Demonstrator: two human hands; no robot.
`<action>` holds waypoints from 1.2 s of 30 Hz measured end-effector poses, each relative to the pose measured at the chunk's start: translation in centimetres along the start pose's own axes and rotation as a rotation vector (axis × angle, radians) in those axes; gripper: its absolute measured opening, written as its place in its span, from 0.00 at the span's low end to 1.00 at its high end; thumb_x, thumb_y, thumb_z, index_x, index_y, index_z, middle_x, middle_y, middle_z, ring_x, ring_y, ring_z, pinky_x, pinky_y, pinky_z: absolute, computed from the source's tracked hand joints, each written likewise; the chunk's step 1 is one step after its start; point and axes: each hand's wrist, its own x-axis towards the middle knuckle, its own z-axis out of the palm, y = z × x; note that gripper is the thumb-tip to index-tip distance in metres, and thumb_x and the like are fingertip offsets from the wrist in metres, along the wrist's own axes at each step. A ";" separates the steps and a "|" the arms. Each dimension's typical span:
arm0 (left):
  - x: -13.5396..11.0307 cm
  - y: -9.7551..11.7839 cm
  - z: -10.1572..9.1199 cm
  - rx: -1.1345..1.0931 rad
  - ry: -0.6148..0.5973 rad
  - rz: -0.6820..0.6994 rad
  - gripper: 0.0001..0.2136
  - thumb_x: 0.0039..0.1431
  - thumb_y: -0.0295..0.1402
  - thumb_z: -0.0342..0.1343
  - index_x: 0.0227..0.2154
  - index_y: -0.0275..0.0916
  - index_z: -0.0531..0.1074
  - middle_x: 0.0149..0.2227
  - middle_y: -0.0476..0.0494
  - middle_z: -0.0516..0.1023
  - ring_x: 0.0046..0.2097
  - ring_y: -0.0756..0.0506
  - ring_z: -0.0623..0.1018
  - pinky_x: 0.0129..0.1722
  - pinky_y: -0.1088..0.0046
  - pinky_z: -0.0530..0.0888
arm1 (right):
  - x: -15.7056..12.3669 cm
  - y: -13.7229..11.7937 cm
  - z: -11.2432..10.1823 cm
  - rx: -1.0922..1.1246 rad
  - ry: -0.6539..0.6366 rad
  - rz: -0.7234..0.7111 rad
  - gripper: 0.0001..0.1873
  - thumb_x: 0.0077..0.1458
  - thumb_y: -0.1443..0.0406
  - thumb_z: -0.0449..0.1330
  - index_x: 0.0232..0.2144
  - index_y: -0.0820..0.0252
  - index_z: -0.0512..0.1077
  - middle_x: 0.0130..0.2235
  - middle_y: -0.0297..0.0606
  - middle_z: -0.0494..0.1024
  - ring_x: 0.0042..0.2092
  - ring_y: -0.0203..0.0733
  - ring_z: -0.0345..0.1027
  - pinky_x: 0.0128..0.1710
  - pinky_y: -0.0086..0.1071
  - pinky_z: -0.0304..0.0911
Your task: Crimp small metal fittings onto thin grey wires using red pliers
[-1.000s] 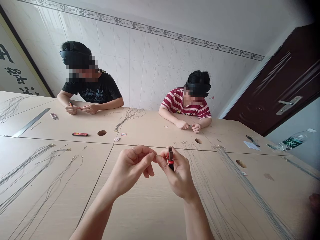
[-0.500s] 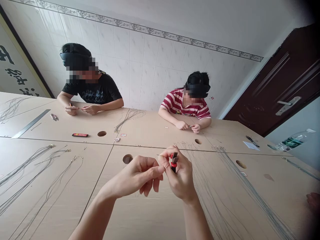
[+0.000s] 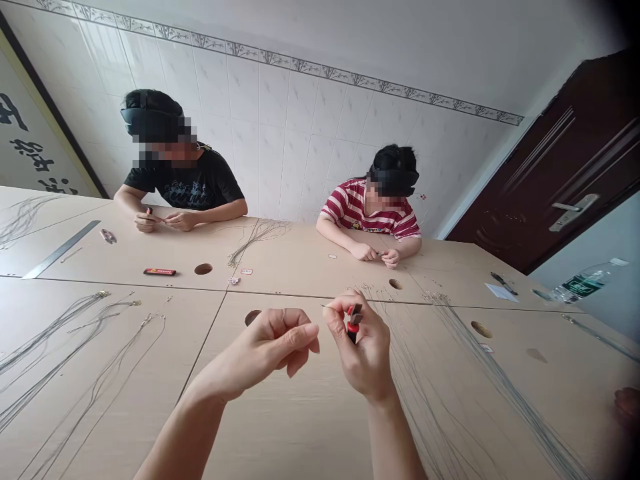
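My right hand (image 3: 369, 350) is closed around small pliers (image 3: 354, 321) with red-and-black handles, their metal jaws pointing up and toward me. A thin, short wire-like end (image 3: 325, 306) sticks out to the left from its pinched thumb and forefinger. To the left, with a small gap between them, my left hand (image 3: 267, 347) has thumb and forefinger pressed together and the other fingers curled. Whatever sits in that pinch is too small to make out. Both hands are above the wooden table (image 3: 300, 427).
Grey wires (image 3: 90, 353) lie in bundles on the left, and more wires (image 3: 500, 373) run down the right. Across the table two people work with their hands. A metal ruler (image 3: 63, 248), a red-and-black case (image 3: 159, 272), and a plastic bottle (image 3: 587, 283) lie around. Round holes (image 3: 203, 269) pierce the tabletop.
My hands were touching at the fingertips and are now apart. The left has drawn back slightly to the left; the right, still with the pliers, has shifted slightly right.
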 end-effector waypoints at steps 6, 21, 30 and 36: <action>-0.1 -0.1 0.4 -0.125 -0.309 -0.022 0.20 0.64 0.46 0.54 0.27 0.33 0.73 0.16 0.51 0.69 0.16 0.57 0.53 0.16 0.79 0.50 | 0.1 -0.1 0.1 -0.036 0.018 0.003 0.07 0.62 0.70 0.56 0.31 0.56 0.65 0.29 0.28 0.64 0.30 0.32 0.58 0.31 0.28 0.57; 0.5 -1.2 2.0 -0.434 -0.643 0.194 0.23 0.57 0.51 0.57 0.22 0.36 0.82 0.44 0.28 0.82 0.49 0.32 0.80 0.52 0.58 0.73 | -0.2 -0.4 0.6 -0.036 0.101 -0.017 0.08 0.61 0.70 0.55 0.29 0.56 0.65 0.27 0.29 0.65 0.28 0.34 0.57 0.26 0.29 0.52; 0.0 -2.0 2.7 -0.790 -0.706 0.137 0.17 0.59 0.39 0.59 0.48 0.36 0.80 0.45 0.30 0.82 0.39 0.34 0.84 0.35 0.61 0.80 | -0.2 -0.5 0.8 -0.043 0.098 0.000 0.08 0.61 0.70 0.54 0.29 0.56 0.65 0.27 0.29 0.64 0.28 0.34 0.56 0.28 0.29 0.54; -0.2 -0.6 0.6 -0.449 -0.479 0.082 0.20 0.66 0.42 0.52 0.51 0.33 0.77 0.43 0.27 0.82 0.41 0.37 0.84 0.43 0.59 0.80 | -0.1 0.0 0.3 -0.071 0.155 -0.034 0.07 0.61 0.70 0.55 0.30 0.56 0.65 0.28 0.29 0.65 0.28 0.33 0.58 0.28 0.29 0.56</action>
